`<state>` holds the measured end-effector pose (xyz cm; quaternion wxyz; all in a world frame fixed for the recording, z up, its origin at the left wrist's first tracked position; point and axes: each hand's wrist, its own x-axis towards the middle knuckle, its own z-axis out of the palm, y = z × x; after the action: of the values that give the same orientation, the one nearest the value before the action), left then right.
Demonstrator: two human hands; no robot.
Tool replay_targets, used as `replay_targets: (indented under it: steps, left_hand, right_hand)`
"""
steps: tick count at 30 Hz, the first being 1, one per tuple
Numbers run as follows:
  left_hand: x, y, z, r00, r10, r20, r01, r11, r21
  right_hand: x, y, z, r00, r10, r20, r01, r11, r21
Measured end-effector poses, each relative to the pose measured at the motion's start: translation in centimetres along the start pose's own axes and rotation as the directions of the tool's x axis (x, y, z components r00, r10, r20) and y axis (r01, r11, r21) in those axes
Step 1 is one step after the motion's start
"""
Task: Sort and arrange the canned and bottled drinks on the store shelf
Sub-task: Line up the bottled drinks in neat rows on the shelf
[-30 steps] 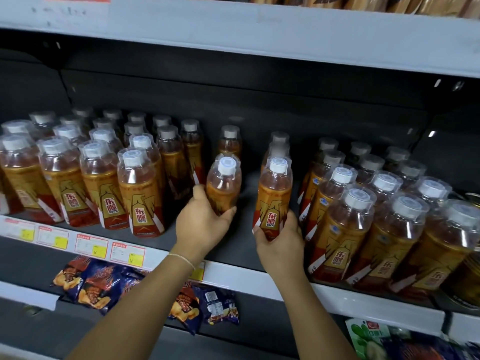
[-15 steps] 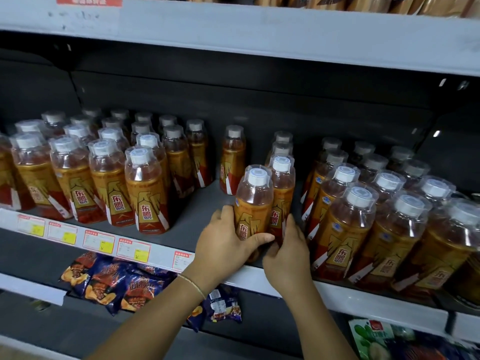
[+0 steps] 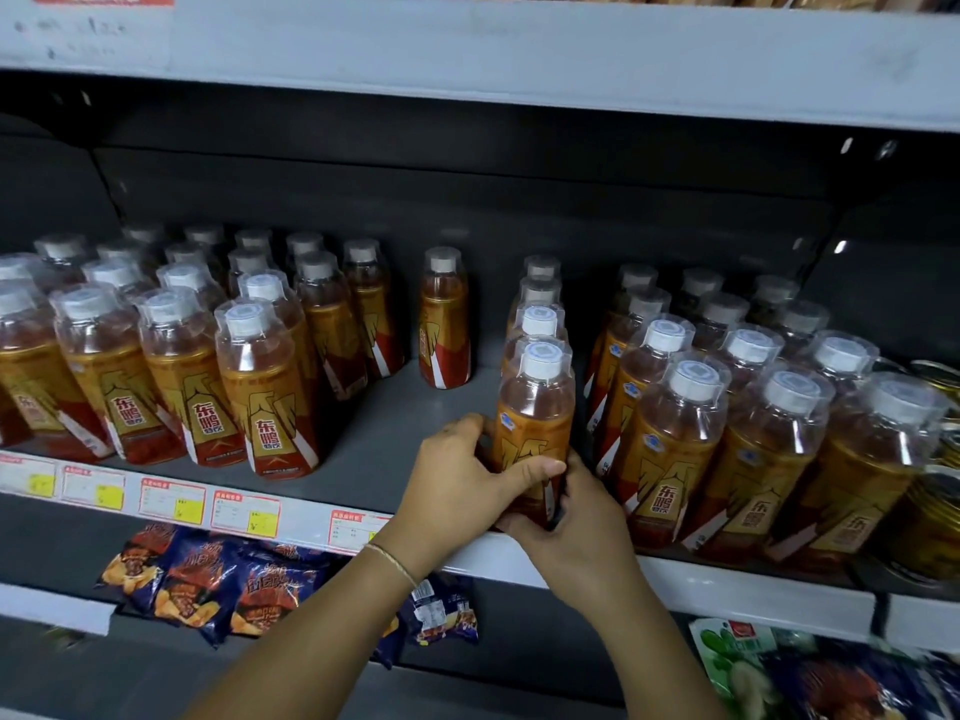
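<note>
An amber drink bottle (image 3: pixel 536 407) with a white cap and gold-red label stands at the front edge of the grey shelf (image 3: pixel 374 439), heading a single row of like bottles (image 3: pixel 537 304). My left hand (image 3: pixel 462 480) wraps its lower left side. My right hand (image 3: pixel 566 517) cups its base from the right. Both hands grip this one bottle. A lone bottle (image 3: pixel 444 319) stands further back, left of the row. A block of the same bottles (image 3: pixel 171 350) fills the left side, and another block (image 3: pixel 748 407) fills the right.
Price tags (image 3: pixel 171 498) line the shelf's front rail. Snack bags (image 3: pixel 208 579) lie on the shelf below, more packets (image 3: pixel 810 672) at lower right. Gold cans (image 3: pixel 935 501) stand at the far right. The upper shelf board (image 3: pixel 519 54) hangs overhead. Bare shelf floor shows between left block and middle row.
My left hand carried its bottle rightwards and set it at the front of the middle row. My right hand slid down to the same bottle's base. The view shifted slightly right.
</note>
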<state>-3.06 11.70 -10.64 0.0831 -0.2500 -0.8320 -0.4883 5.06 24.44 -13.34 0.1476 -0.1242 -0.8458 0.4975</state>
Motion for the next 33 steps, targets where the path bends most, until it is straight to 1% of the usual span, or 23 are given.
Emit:
replay_targets:
  steps: [4,8,10,14,17,19,21,22,23,24,25,27,28,30,32,33]
  left_hand:
    - [0.2,-0.3,-0.1,0.999,-0.015,0.038,0.016,1.000,-0.019]
    - [0.4,-1.4,-0.8,0.993,0.070,0.094,-0.057,0.989,-0.134]
    - [0.6,-1.7,-1.1,0.989,0.103,0.108,-0.085,0.983,-0.163]
    - [1.0,-2.0,-1.0,0.983,0.147,0.113,-0.129,0.980,-0.153]
    - [1.2,-2.8,-0.9,0.977,0.169,0.132,-0.143,0.972,-0.189]
    - [1.5,-3.3,-0.7,0.980,0.177,0.085,-0.158,0.967,-0.198]
    - [2.6,-3.7,-0.3,0.995,0.104,0.014,-0.099,0.978,-0.184]
    - [3.6,-3.9,0.0,1.000,0.031,0.004,-0.029,0.980,-0.198]
    - [4.7,-4.0,0.4,0.998,-0.056,0.023,0.060,0.967,-0.246]
    - [5.9,-4.1,0.8,0.988,-0.144,0.062,0.156,0.933,-0.325]
    - [7.2,-4.2,1.4,0.969,-0.224,0.108,0.248,0.873,-0.420]
    - [9.5,-4.2,2.5,0.920,-0.336,0.203,0.388,0.701,-0.598]
    - [10.4,-4.1,3.0,0.899,-0.359,0.250,0.430,0.617,-0.659]
    - [11.3,-3.8,3.9,0.865,-0.356,0.354,0.496,0.492,-0.715]
    - [11.7,-3.4,4.5,0.842,-0.328,0.429,0.535,0.406,-0.741]
    - [11.7,-3.3,4.7,0.839,-0.309,0.447,0.540,0.382,-0.750]
  right_hand:
    - [0.3,0.1,0.1,0.999,0.001,-0.044,-0.004,0.998,-0.061]
    - [0.1,0.1,0.3,0.998,-0.006,-0.067,0.001,0.997,-0.071]
    - [0.0,0.2,0.5,0.996,-0.004,-0.087,-0.002,0.997,-0.074]
    - [0.0,0.3,0.8,0.993,-0.014,-0.115,0.003,0.996,-0.090]
    - [-0.1,0.6,1.0,0.992,-0.027,-0.124,0.011,0.992,-0.127]
    - [-0.2,0.7,1.2,0.990,-0.038,-0.134,0.017,0.989,-0.149]
    - [-0.3,0.9,1.3,0.989,-0.041,-0.140,0.017,0.986,-0.164]
    - [-0.3,0.9,1.3,0.989,-0.045,-0.143,0.020,0.985,-0.172]
    - [-0.4,1.0,1.3,0.988,-0.051,-0.149,0.023,0.983,-0.184]
    - [-0.4,1.1,1.4,0.986,-0.058,-0.159,0.025,0.980,-0.199]
    - [-0.5,1.1,1.4,0.983,-0.065,-0.171,0.027,0.976,-0.215]
    - [-0.6,1.2,1.5,0.977,-0.080,-0.197,0.032,0.970,-0.239]
    - [-0.7,1.2,1.5,0.975,-0.087,-0.206,0.034,0.968,-0.249]
    - [-0.6,1.2,1.5,0.975,-0.088,-0.204,0.033,0.965,-0.260]
    - [-0.5,1.1,1.4,0.979,-0.074,-0.192,0.023,0.967,-0.254]
    - [-0.6,1.1,1.4,0.978,-0.069,-0.198,0.018,0.969,-0.248]
